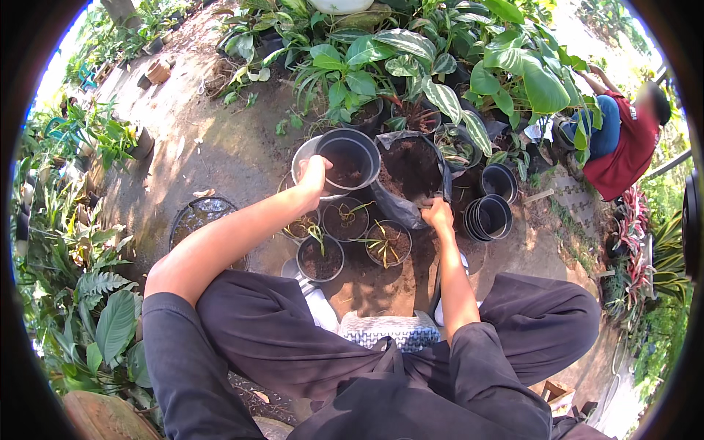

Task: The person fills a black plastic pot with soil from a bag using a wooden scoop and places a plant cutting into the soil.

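My left hand [313, 175] grips the left rim of a black plastic pot [357, 184], which is tilted and holds some dark soil. Behind that pot shows the rim of a pale round container [300, 157]. At the near rim of a black plastic bag of soil [397, 206], my right hand [438, 213] is closed. A small greyish thing shows at its fingertips; I cannot tell whether it is a tool or a fold of the bag. Closer to me stand several small pots with seedlings, among them a front pot [324, 261] and a right pot [399, 250].
Stacked empty black pots [488, 219] stand right of the bag. A round water-filled basin [201, 217] lies to the left. Leafy potted plants [360, 69] crowd the far side. A person in a red shirt [621, 146] crouches at far right. Below me is a patterned stool [390, 330].
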A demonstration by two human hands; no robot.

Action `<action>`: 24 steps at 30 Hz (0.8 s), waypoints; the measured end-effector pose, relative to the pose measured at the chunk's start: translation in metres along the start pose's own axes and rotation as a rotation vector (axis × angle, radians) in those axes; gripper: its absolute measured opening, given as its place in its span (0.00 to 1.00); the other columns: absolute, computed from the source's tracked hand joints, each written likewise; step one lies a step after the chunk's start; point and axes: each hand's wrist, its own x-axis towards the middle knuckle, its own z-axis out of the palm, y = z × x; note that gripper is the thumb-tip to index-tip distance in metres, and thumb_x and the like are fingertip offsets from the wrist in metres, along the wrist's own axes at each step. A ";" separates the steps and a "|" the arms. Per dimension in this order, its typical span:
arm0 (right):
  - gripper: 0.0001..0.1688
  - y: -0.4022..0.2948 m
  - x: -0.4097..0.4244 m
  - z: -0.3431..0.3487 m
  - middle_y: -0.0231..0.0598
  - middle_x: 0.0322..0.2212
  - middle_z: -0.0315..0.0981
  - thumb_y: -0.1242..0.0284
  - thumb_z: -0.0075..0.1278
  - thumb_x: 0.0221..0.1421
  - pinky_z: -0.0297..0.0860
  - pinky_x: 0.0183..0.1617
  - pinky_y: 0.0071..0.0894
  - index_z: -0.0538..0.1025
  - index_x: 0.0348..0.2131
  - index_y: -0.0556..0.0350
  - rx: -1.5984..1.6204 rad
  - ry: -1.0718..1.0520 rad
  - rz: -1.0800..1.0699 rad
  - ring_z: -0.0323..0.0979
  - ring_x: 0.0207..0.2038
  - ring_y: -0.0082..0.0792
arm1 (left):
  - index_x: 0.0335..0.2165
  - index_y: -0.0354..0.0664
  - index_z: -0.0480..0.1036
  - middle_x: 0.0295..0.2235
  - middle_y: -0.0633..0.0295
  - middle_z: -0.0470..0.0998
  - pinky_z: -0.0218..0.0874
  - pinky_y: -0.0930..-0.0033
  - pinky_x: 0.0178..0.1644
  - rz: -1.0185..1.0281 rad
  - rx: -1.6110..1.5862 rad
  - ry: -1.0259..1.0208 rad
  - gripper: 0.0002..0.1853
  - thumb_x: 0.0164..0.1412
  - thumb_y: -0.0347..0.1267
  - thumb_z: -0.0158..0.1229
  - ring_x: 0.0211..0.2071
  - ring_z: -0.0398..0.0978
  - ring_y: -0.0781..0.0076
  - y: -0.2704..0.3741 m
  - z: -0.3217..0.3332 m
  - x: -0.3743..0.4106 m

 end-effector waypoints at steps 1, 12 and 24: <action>0.20 0.005 0.001 0.003 0.51 0.37 0.79 0.67 0.56 0.42 0.71 0.51 0.40 0.83 0.40 0.43 0.035 -0.003 -0.024 0.77 0.43 0.49 | 0.37 0.33 0.69 0.42 0.44 0.72 0.70 0.51 0.37 -0.006 0.005 -0.018 0.23 0.45 0.40 0.55 0.40 0.74 0.50 -0.001 0.000 0.001; 0.20 0.011 0.015 0.012 0.52 0.36 0.80 0.66 0.60 0.43 0.71 0.50 0.38 0.83 0.40 0.46 0.308 -0.041 -0.102 0.78 0.43 0.47 | 0.45 0.37 0.62 0.47 0.47 0.67 0.67 0.47 0.45 -0.076 0.028 -0.109 0.28 0.48 0.41 0.54 0.43 0.72 0.50 -0.005 -0.003 -0.005; 0.19 -0.031 0.018 0.029 0.48 0.38 0.80 0.64 0.61 0.46 0.71 0.49 0.37 0.83 0.41 0.43 0.430 0.066 -0.149 0.78 0.44 0.47 | 0.36 0.41 0.64 0.47 0.42 0.68 0.61 0.44 0.57 -0.088 -0.105 -0.238 0.19 0.44 0.39 0.48 0.46 0.71 0.40 -0.013 -0.008 -0.002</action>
